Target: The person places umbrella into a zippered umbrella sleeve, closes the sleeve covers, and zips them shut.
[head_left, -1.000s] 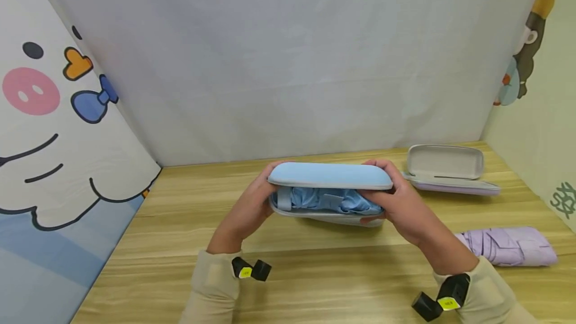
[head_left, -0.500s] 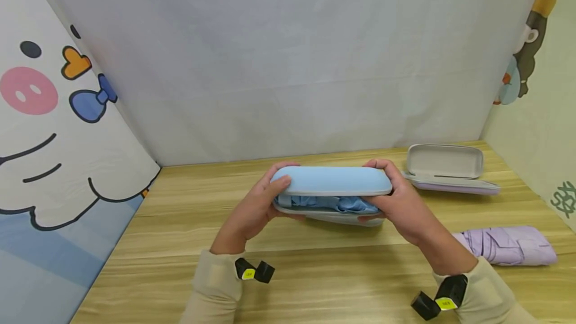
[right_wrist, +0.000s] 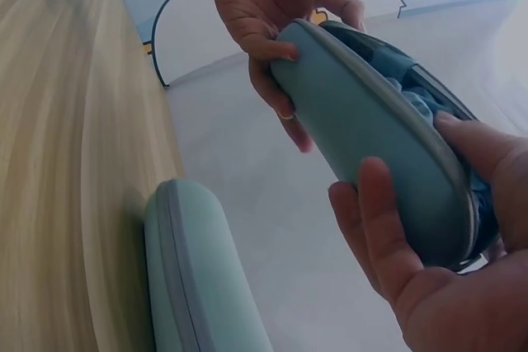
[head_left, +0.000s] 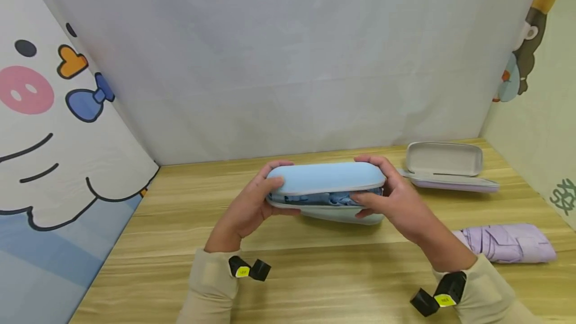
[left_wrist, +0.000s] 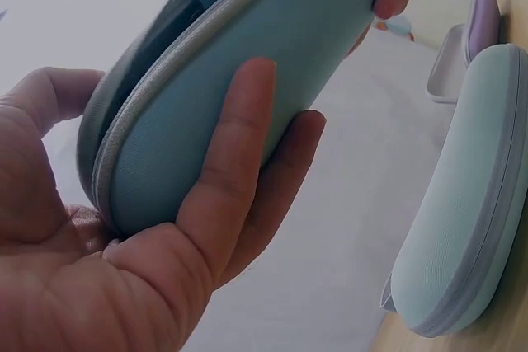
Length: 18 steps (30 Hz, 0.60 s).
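Both hands hold a light blue zip case (head_left: 328, 178) above the table, its lid partly lowered. Through the front gap shows blue bunched fabric (head_left: 330, 198), like a folded umbrella. My left hand (head_left: 249, 204) grips the left end, thumb on the lid and fingers underneath, as the left wrist view shows. At the other end my right hand (head_left: 400, 204) holds the case, its thumb in the gap against the blue fabric and fingers spread along the underside. A closed mint green zip case (left_wrist: 462, 195) lies on the table behind and below, partly hidden in the head view.
At the back right an open lilac case (head_left: 454, 184) with a grey lining lies on the wooden table (head_left: 171, 234). A lilac folded umbrella (head_left: 508, 244) lies near the right forearm. A white cloth wall (head_left: 288, 64) stands behind the table.
The lid has come down, so the gap narrows and less blue fabric shows. My left thumb has moved onto the lid. The right thumb has shifted left along the gap.
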Available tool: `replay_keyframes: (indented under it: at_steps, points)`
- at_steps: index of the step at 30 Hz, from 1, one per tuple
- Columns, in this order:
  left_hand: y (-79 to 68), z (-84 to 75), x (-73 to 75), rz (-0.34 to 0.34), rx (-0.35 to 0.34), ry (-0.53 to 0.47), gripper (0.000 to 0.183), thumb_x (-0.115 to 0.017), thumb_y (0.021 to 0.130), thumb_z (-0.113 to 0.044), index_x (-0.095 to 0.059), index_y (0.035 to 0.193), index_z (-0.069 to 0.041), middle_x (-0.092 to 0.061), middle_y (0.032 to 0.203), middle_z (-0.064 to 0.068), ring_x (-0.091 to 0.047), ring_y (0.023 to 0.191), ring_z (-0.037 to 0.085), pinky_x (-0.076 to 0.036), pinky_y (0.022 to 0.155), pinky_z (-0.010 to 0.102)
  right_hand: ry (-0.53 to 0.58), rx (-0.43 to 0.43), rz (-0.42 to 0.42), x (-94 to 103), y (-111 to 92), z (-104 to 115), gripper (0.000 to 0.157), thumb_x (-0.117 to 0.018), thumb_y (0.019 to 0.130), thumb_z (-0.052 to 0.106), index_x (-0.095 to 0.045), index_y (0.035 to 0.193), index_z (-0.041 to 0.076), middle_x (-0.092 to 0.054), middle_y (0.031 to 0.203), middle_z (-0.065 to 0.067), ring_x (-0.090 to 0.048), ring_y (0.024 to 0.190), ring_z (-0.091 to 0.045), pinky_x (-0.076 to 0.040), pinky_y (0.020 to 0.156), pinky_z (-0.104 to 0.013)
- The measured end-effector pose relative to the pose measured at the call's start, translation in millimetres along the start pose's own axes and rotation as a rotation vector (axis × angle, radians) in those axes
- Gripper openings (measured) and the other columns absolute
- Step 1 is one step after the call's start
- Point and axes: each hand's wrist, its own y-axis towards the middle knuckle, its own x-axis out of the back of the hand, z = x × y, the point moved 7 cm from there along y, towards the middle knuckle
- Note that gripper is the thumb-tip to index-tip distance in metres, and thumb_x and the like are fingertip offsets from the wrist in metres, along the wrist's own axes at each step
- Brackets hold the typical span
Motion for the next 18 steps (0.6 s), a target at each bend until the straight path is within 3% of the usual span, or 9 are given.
replay_keyframes:
  at_steps: [5,8,14,18]
  points:
    - [-1.4,0.4,1.4,-0.009,0.012,-0.001,0.049,-0.051,0.104,-0.013,-0.037,0.151,-0.01,-0.032,0.147,0.023,-0.05,0.12,0.04,-0.056,0.091,0.052,-0.026,0.022,-0.081,-1.3,0.3,-0.2,0.052,-0.062,0.1,-0.003,-0.04,0.147,0.008,-0.039,0.14,-0.027,-0.066,0.101,-0.036,-0.061,0.066,-0.044]
    - [-1.2,1.7,2.7,-0.01,0.014,0.01,0.05,-0.052,0.104,-0.011,-0.037,0.151,-0.008,-0.03,0.148,0.024,-0.048,0.123,0.042,-0.055,0.092,0.053,-0.026,0.017,-0.081,-2.7,0.7,-1.8,0.052,-0.061,0.101,-0.003,-0.038,0.147,0.004,-0.039,0.141,-0.029,-0.069,0.098,-0.034,-0.061,0.066,-0.042]
    - [-2.2,1.4,4.6,-0.03,0.024,-0.013,0.054,-0.051,0.103,-0.007,-0.034,0.154,-0.007,-0.026,0.151,0.024,-0.045,0.126,0.046,-0.054,0.094,0.054,0.036,-0.008,0.067,-5.8,0.3,-2.7,0.067,-0.066,0.099,0.001,-0.03,0.154,0.014,-0.032,0.143,-0.027,-0.049,0.121,-0.042,-0.058,0.087,-0.046]
    - [-3.0,0.2,6.0,-0.038,0.028,-0.014,0.056,-0.052,0.102,-0.006,-0.033,0.155,-0.007,-0.025,0.152,0.023,-0.043,0.128,0.047,-0.053,0.094,0.055,0.099,-0.006,0.132,-6.9,-0.6,-2.2,0.056,-0.056,0.107,0.008,-0.03,0.155,0.021,-0.029,0.145,-0.027,-0.049,0.125,-0.043,-0.055,0.094,-0.047]
